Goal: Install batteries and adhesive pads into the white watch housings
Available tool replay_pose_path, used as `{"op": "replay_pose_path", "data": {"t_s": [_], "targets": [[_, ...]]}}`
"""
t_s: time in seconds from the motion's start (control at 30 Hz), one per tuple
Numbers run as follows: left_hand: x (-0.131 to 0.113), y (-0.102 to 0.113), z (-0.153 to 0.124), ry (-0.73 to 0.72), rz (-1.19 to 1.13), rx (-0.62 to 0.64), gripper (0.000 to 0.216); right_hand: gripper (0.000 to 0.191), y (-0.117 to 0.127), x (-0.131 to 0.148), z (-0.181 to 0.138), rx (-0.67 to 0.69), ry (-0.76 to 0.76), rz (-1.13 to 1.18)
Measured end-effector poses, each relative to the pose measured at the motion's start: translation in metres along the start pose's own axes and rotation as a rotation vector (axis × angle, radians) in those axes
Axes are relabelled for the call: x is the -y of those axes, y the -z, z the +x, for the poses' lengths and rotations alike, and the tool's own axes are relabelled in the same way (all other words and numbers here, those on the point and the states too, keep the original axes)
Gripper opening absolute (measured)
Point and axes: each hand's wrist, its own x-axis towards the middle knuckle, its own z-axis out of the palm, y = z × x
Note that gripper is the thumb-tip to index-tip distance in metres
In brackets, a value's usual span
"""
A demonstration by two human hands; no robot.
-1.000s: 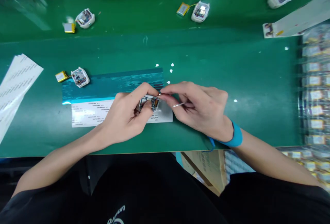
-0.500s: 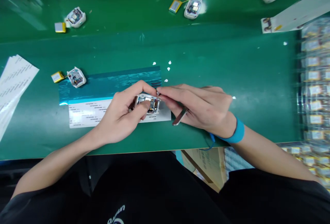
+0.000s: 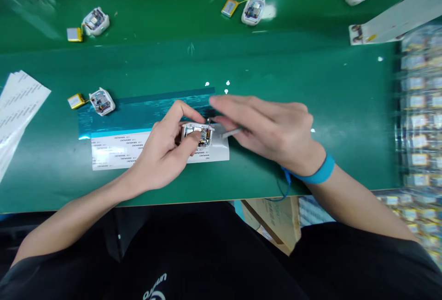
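Note:
My left hand [image 3: 165,152] grips a white smartwatch case [image 3: 187,130], open side up, with its circuit board showing. The thumb lies across the board, and the index finger bends around the far edge. Just right of the case is my right hand [image 3: 272,132], its fingers blurred by motion. A slim metal tool [image 3: 230,133], which looks like tweezers, sticks out from under these fingers, its tip pointing left toward the case. Near the case's upper right corner a small dark piece [image 3: 209,120] shows by the fingertips; I cannot make out what it is.
Under my hands lie a printed white sheet [image 3: 113,152] and blue film [image 3: 138,111]. Several open watch cases with yellow batteries, one case [image 3: 102,102] nearby, rest on the green bench [image 3: 328,83]. White strips [image 3: 20,106] lie left; battery trays [image 3: 417,120] stand right.
My right hand has lifted its index finger away from the case corner. The metal tool has swung from pointing toward my body to pointing left. My left hand stays around the case.

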Motion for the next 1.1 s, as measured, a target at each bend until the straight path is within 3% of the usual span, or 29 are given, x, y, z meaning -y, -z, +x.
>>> {"op": "replay_pose_path", "data": {"t_s": [0.13,0.33,0.47,0.57,0.7,0.8,0.9,1.1], "targets": [[0.003,-0.002,0.000,0.023,-0.009,0.013,0.015,0.024,0.009,0.009,-0.001,0.070,0.170,-0.061],[0.003,-0.002,-0.002,-0.004,0.042,0.010,0.015,0.033,0.010,0.007,-0.001,0.203,0.226,-0.114],[0.002,-0.007,-0.007,-0.097,0.087,-0.010,0.015,0.023,0.010,0.013,0.000,0.118,0.277,-0.128],[0.005,-0.013,-0.011,-0.159,0.131,-0.107,0.011,0.026,0.009,0.020,-0.001,0.058,0.290,-0.124],[0.011,-0.017,-0.012,-0.220,0.152,-0.212,0.014,0.026,0.005,0.026,0.000,0.027,0.073,0.119],[0.012,-0.017,-0.012,-0.244,0.140,-0.176,0.015,0.012,0.002,0.029,0.004,0.024,-0.227,0.437],[0.012,-0.015,-0.013,-0.220,0.135,-0.128,0.013,0.024,-0.001,0.028,0.008,0.079,-0.460,0.699],[0.014,-0.014,-0.017,-0.233,0.151,-0.094,0.011,0.021,-0.004,0.027,0.008,0.048,-0.503,0.899]]}}
